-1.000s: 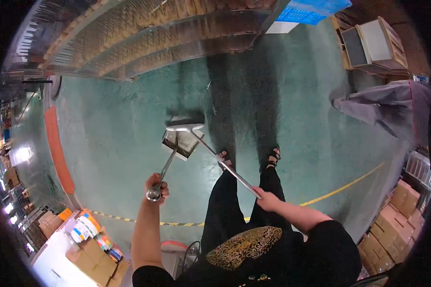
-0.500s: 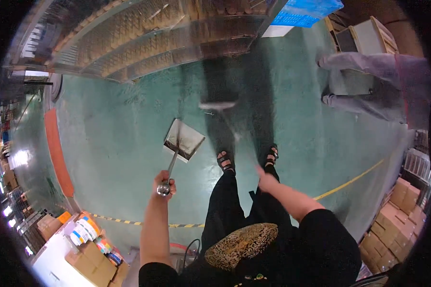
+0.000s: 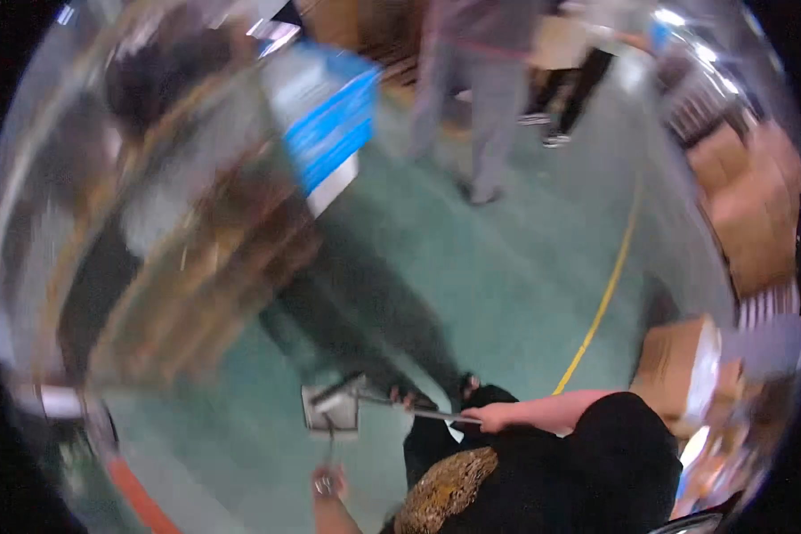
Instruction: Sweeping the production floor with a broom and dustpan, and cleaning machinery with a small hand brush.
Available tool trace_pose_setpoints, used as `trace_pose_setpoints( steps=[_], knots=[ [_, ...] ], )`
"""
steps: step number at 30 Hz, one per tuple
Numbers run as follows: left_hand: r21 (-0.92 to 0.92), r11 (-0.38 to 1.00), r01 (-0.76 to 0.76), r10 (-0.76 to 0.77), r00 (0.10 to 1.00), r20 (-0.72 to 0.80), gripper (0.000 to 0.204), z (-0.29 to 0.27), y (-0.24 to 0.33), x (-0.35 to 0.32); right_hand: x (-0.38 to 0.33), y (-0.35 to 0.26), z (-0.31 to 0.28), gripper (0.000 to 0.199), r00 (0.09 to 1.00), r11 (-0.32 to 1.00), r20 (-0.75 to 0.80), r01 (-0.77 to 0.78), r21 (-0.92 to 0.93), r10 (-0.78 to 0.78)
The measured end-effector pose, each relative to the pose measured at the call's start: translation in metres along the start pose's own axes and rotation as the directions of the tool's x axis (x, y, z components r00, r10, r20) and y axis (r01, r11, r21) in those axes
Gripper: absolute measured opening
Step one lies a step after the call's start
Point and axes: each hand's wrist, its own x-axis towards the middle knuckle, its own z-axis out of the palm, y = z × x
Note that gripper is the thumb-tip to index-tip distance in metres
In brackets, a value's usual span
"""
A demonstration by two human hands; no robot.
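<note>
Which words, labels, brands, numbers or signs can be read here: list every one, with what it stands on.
None can be read.
Cardboard boxes at the right: too blurred.
Blue container: too blurred.
Dustpan and broom: no legible marking.

Pale dustpan (image 3: pixel 344 416), handle raised; silver-handled broom (image 3: pixel 434 414) slanting, dark head over dustpan, contact unclear.

Looks like smooth metal along the broom handle (image 3: pixel 443 416), dull finish on the dustpan (image 3: pixel 346 416), glossy coating on the floor (image 3: pixel 507 294), plastic on the crates (image 3: pixel 334 133), matt cardboard in the box (image 3: pixel 672 360), cloth on the shirt (image 3: pixel 587 463).
</note>
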Motion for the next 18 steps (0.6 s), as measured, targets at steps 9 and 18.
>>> trace_pose_setpoints(
  steps=[9, 18],
  knots=[
    [0.529, 0.829, 0.183, -0.16, 0.983, -0.089, 0.031, 0.048, -0.079, 0.001, -0.077, 0.083, 0.095, 0.04, 0.866, 0.813, -0.386, -0.041, 0.581, 0.319],
    [0.879, 0.215, 0.427, -0.237, 0.895, -0.377, 0.03, 0.078, -0.273, 0.055, -0.154, 0.233, 0.345, 0.026, 0.75, 0.7, -0.487, 0.044, 0.713, 0.448]
  ],
)
